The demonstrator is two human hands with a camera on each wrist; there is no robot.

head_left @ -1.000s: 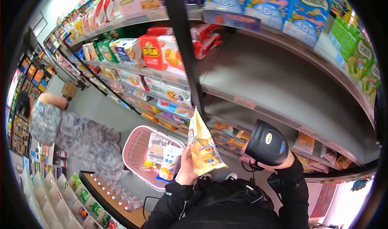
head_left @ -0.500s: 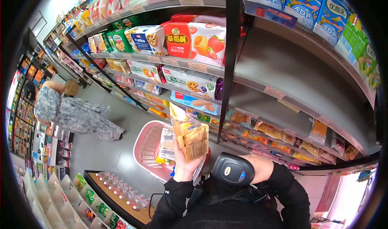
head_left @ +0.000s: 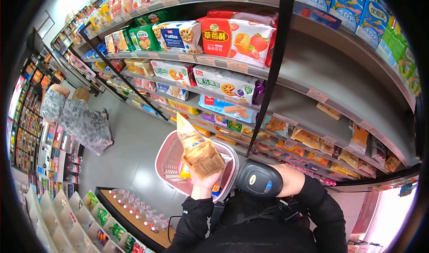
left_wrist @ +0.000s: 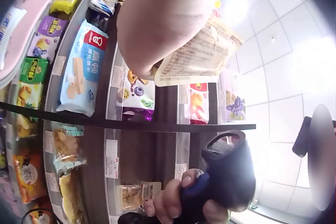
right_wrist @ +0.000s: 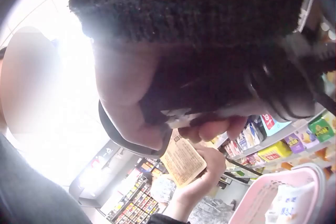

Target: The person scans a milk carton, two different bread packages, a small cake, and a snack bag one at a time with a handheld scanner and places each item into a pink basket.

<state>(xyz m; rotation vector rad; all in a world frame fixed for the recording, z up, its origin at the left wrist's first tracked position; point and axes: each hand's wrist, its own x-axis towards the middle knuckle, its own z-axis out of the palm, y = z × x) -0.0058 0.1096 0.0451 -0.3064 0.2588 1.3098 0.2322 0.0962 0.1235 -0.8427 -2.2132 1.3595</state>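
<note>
Grey shelves (head_left: 339,65) filled with glossy printed packets rise beyond and to the right of the pink basket (head_left: 164,164); smooth, shiny floor (head_left: 134,132) spreads to its left. The basket has slotted plastic walls and a rounded rim. Just right of it, your right hand (head_left: 291,180) has its grip clamped round the smooth black scanner (head_left: 259,179). Over it, your left hand (head_left: 203,183) has its grip clamped on the tapered, tan-backed pouch (head_left: 202,158).
</note>
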